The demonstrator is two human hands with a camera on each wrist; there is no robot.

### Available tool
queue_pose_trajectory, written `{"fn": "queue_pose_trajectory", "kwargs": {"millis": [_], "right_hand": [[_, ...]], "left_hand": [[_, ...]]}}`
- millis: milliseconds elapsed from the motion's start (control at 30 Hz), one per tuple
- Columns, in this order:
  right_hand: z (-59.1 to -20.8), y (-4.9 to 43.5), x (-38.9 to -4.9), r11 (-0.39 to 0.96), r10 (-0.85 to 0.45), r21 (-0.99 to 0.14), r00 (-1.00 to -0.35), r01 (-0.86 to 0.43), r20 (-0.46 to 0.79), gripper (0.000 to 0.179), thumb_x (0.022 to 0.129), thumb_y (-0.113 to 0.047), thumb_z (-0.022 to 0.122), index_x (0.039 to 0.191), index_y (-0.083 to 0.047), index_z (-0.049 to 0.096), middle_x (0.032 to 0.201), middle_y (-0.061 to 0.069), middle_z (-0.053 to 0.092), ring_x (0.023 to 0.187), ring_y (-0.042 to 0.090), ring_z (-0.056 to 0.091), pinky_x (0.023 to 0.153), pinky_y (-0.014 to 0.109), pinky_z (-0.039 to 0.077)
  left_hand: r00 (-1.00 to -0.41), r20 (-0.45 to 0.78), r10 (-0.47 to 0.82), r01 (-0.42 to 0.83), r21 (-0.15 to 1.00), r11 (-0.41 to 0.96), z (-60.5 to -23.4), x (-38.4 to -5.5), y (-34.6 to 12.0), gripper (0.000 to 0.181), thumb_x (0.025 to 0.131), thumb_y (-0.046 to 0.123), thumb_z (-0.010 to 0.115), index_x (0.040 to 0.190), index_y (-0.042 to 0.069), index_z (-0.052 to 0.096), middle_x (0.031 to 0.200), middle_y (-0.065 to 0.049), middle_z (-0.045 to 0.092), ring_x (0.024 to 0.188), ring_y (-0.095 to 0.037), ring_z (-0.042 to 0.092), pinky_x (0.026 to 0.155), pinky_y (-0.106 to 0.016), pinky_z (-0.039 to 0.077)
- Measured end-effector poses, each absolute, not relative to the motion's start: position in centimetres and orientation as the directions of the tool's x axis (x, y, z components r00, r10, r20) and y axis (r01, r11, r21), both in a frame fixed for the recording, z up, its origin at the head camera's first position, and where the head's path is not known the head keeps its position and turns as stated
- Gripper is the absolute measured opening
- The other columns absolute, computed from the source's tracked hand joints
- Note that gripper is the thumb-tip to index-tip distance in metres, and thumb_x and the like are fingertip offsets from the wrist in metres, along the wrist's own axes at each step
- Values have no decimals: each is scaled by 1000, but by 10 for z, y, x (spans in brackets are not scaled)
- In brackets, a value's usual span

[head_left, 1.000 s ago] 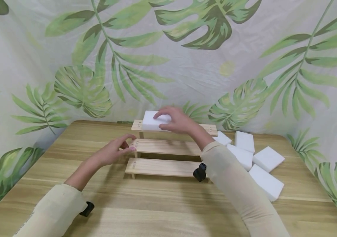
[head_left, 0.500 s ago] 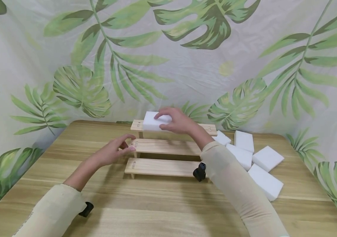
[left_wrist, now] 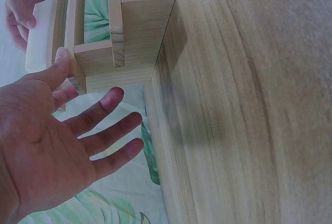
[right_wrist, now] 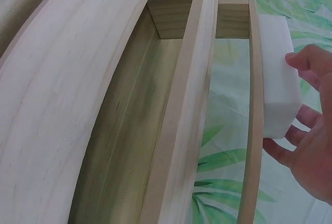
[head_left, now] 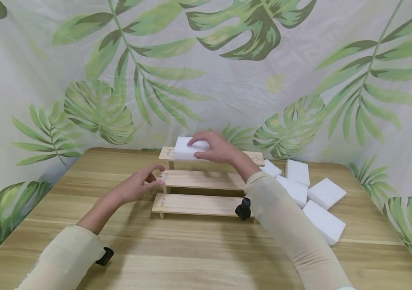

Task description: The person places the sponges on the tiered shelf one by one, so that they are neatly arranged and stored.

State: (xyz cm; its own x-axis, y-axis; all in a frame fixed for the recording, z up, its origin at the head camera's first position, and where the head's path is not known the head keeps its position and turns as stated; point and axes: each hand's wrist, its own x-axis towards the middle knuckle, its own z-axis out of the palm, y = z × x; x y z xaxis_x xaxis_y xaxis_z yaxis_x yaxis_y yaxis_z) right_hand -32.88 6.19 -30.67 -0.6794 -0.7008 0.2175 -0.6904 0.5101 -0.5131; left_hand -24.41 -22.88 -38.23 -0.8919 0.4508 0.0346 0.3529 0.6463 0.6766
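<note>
A three-tier wooden step rack (head_left: 206, 180) stands on the table. On the left part of its top tier lies a white foam-like block (head_left: 183, 150). My right hand (head_left: 220, 149) grips this block from its right side, the fingers spread around it; in the right wrist view the block (right_wrist: 280, 79) sits flat against the tier. My left hand (head_left: 135, 187) is at the left end of the middle tier. The left wrist view shows its thumb (left_wrist: 61, 60) and index finger pinching that end, while the other fingers of the left hand (left_wrist: 36, 146) stretch out free.
To the right of the rack, several more white blocks (head_left: 327, 193) lie loosely together on the wooden table (head_left: 177, 253), partly behind the right sleeve (head_left: 285, 225). A leaf-patterned curtain (head_left: 227, 88) hangs right behind the table.
Hands, block and rack keep their places relative to one another. The whole head view has shifted very slightly.
</note>
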Motion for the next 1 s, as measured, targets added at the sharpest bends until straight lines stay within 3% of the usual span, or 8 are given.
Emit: {"fn": "queue_pose_trajectory", "kwargs": {"millis": [233,400,600,1000], "right_hand": [[-304,64,-328,511,-698,-531,-687,-676,202,37,93,-14,76,129,-7,71,148,17,56,142,34,46,117,46,33],[-298,73,-325,478,-691,-576,-689,-663,220,40,93,-15,74,132,-4,68,151,18,53,143,34,43,113,50,38],[-290,104,-313,467,-674,-593,-698,-656,242,45,96,-17,72,138,-3,64,155,18,48,148,34,37,117,56,31],[-292,184,-288,532,-605,-576,-754,-621,254,43,96,-14,73,137,-3,63,142,16,59,134,39,51,108,62,39]], "left_hand": [[-893,32,450,351,676,648,-382,-244,-228,51,108,27,59,148,-1,44,99,-18,66,95,-32,64,79,-41,49],[-893,31,448,349,677,648,-382,-244,-228,51,108,27,59,148,-1,43,100,-18,66,96,-32,64,79,-41,49],[-889,25,458,349,684,641,-380,-242,-228,52,109,28,58,150,0,41,103,-17,66,97,-32,64,79,-41,50],[-889,25,458,350,682,642,-379,-241,-228,52,109,29,57,150,2,41,105,-17,67,103,-33,65,82,-43,51]]}}
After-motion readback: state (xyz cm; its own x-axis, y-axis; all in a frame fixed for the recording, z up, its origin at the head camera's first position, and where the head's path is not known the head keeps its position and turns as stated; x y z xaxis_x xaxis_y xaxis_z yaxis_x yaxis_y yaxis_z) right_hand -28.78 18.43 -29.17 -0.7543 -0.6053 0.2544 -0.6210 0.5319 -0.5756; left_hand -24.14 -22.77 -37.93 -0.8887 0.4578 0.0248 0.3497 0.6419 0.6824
